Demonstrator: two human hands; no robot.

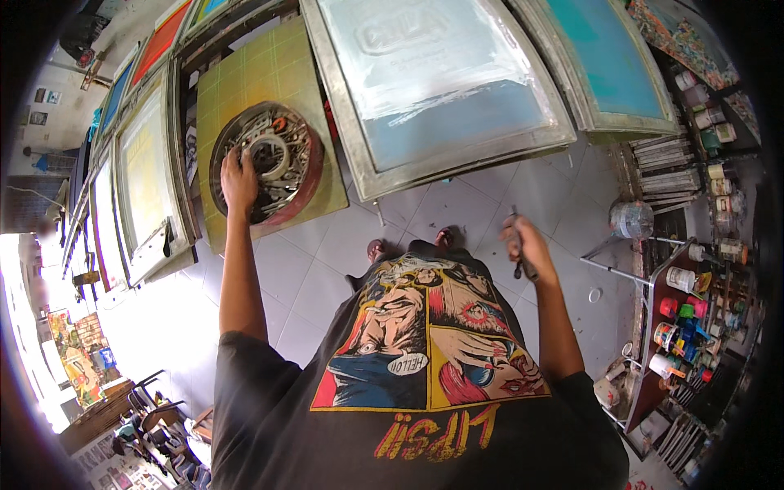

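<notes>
My left hand (pixel 238 181) reaches over the left part of a round dark-red tray (pixel 309 188), its fingers apart and lowered among the contents. A jumble of metal tools and small hardware (pixel 282 196) fills the tray, with a pale ring (pixel 282 168) lying in the middle beside my fingers. The tray rests on a yellow-green board (pixel 237 77). Out to the right, above the floor, my right hand (pixel 531 245) is closed around a dark, slim metal hand tool (pixel 518 260). My fingers partly cover the tool, so its exact kind is unclear.
A large framed screen (pixel 441 90) slants ahead, with a blue framed screen (pixel 608 61) to its right. More framed screens (pixel 147 155) line the left. At right are a water bottle (pixel 631 219) and a metal-legged rack (pixel 645 351) with paint pots. Pale tiles (pixel 318 245) cover the floor.
</notes>
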